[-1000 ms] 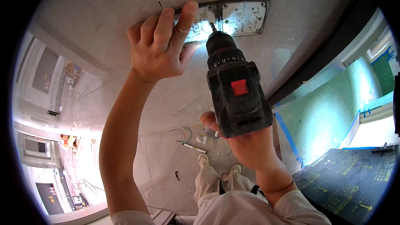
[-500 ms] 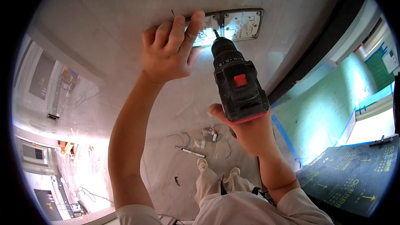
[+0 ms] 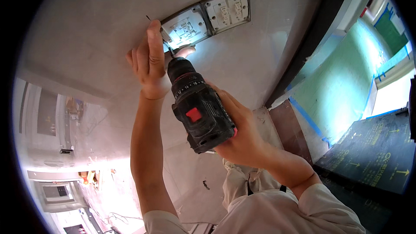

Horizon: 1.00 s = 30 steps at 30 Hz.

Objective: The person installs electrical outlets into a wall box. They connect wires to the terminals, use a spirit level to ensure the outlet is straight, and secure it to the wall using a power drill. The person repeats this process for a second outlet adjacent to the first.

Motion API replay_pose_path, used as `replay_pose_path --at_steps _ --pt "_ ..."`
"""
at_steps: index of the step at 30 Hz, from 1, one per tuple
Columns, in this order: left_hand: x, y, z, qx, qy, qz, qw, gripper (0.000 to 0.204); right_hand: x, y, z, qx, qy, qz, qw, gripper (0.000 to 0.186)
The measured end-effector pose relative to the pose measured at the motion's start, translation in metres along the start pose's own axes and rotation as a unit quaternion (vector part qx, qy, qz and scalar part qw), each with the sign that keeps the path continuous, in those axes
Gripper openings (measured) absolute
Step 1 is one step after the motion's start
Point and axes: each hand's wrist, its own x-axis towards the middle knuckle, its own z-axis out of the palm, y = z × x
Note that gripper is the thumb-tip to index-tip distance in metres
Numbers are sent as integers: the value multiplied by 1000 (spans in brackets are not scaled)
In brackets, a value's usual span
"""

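My right hand (image 3: 242, 136) grips a black cordless drill (image 3: 197, 110) with a red button, its tip pressed at the lower left corner of a grey-framed wall socket plate (image 3: 186, 28). The drill's light shines on that plate. My left hand (image 3: 149, 60) rests on the wall beside the plate, fingers upright and together, the thumb near the drill's tip. A second matching plate (image 3: 227, 8) sits directly to the right of the first.
The wall (image 3: 95, 39) is bare grey plaster. A dark door frame (image 3: 312, 39) runs down the right side, with a green wall and blue tape (image 3: 303, 112) beyond it. A dark printed sheet (image 3: 372, 151) lies at lower right. Debris lies on the floor (image 3: 203, 184).
The view has shifted, so the plates now sit higher and more to the right. The drill has come lower and left of its earlier spot, with its tip still at the plate beside my left hand.
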Motion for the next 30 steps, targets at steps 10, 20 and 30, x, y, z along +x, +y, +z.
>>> replay_pose_path --at_steps 10,20,30 --pt "5 -1 5 -11 10 20 1000 97 9 -2 -3 13 10 8 1000 71" --pt "6 0 0 -3 -14 21 1000 91 13 -2 -3 4 1 9 1000 69" --pt "5 1 -4 18 -33 22 999 100 8 3 1 90 -7 63 994 68"
